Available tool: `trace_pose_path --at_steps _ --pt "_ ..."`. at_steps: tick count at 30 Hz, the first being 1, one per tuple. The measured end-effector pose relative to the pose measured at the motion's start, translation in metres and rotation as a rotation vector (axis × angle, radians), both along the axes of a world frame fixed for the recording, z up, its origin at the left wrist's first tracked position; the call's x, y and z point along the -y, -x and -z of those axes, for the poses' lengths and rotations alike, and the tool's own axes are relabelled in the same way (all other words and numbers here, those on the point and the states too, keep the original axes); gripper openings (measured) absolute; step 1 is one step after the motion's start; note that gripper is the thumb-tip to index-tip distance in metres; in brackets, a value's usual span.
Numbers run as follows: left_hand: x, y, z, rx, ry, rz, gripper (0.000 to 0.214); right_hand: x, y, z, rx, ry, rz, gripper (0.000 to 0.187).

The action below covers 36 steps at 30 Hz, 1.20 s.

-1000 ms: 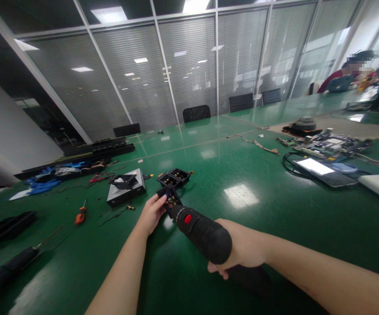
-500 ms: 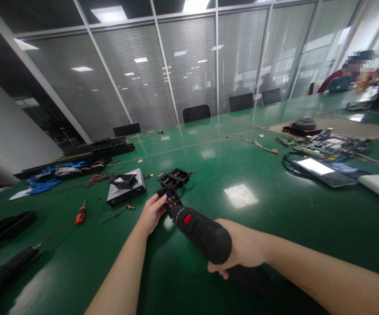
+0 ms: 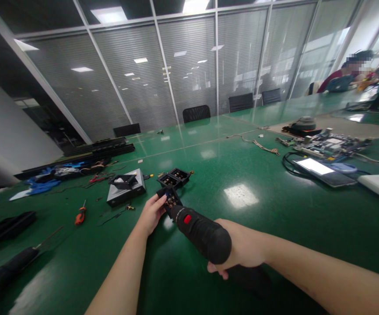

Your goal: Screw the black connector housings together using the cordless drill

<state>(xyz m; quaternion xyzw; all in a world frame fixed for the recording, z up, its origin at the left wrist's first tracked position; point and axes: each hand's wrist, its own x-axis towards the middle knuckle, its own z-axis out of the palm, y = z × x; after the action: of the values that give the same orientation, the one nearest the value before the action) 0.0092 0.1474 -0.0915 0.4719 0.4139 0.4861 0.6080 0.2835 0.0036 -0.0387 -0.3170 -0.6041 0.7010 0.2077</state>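
One small orange-handled screwdriver [image 3: 81, 215] left of the small black plastic square module [image 3: 167, 197], left hand [image 3: 151, 214] pinching that module on the glossy green table [image 3: 258, 210], two matching black modules [image 3: 173, 177] just behind, right hand [image 3: 240, 251] wrapped round one matte black cylindrical electric screwdriver [image 3: 202, 234], tip on the module.

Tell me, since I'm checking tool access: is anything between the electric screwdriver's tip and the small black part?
Nothing visible. The electric screwdriver, in the right hand, reaches straight to the small black part, which the left hand holds.
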Motion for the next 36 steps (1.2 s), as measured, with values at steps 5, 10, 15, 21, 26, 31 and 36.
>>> trace_pose_path --at_steps 5,10,15,21,26,31,36 --pt "0.0023 -0.0007 -0.0015 0.001 -0.001 -0.005 0.046 0.0004 -0.0001 -0.0022 0.021 -0.014 0.002 0.030" --pt "0.0021 -0.0004 -0.0016 -0.003 0.000 -0.010 0.047 0.0010 0.0007 -0.0044 0.020 0.012 0.008 0.032" --pt "0.0002 0.0004 0.0007 -0.003 -0.003 -0.007 0.047 0.0005 0.0012 -0.0025 0.015 0.014 0.010 0.034" --pt "0.0022 -0.0005 -0.0015 -0.004 -0.009 -0.001 0.048 0.0006 0.0009 -0.0015 0.012 0.007 0.010 0.031" --pt "0.0038 -0.0011 -0.0031 -0.014 -0.005 -0.010 0.049 0.0008 0.0015 -0.0023 0.007 0.014 0.010 0.030" --pt "0.0036 -0.0012 -0.0022 0.000 -0.017 0.003 0.050 0.0013 0.0021 -0.0048 0.001 0.007 0.017 0.030" --pt "0.0041 -0.0013 -0.0027 -0.011 -0.011 -0.007 0.047 0.0010 0.0020 -0.0061 0.026 0.009 0.020 0.030"
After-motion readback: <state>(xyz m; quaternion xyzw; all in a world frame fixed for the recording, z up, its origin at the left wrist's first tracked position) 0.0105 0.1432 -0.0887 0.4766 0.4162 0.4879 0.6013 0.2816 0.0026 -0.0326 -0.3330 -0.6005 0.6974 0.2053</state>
